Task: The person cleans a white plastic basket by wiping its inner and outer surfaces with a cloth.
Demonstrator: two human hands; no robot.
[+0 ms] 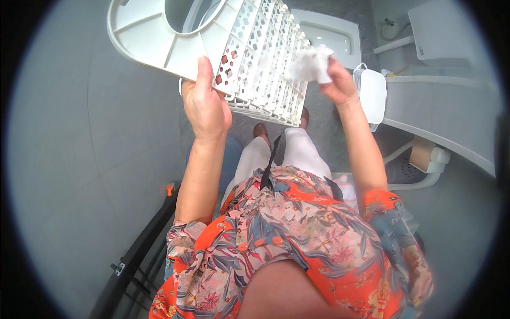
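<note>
A white plastic rack [255,48] is held up before me, tilted. Clover-shaped holes pierce its slatted side, and its ribbed end panel [139,36] has a large round opening. My left hand [207,103] grips the panel's lower edge, thumb on top and the other fingers hidden beneath. In my right hand [340,83] is a crumpled white tissue or thin cloth [312,65], slightly blurred. It overlaps the rack's far right edge; whether it touches there I cannot tell.
Beyond the rack, a white squat toilet pan [350,36] is set in the grey floor. A lidded white bin [372,95] stands at right beside a counter [434,99] with drain pipes below. A cistern [438,36] hangs above. A black metal frame [139,247] lines the left wall.
</note>
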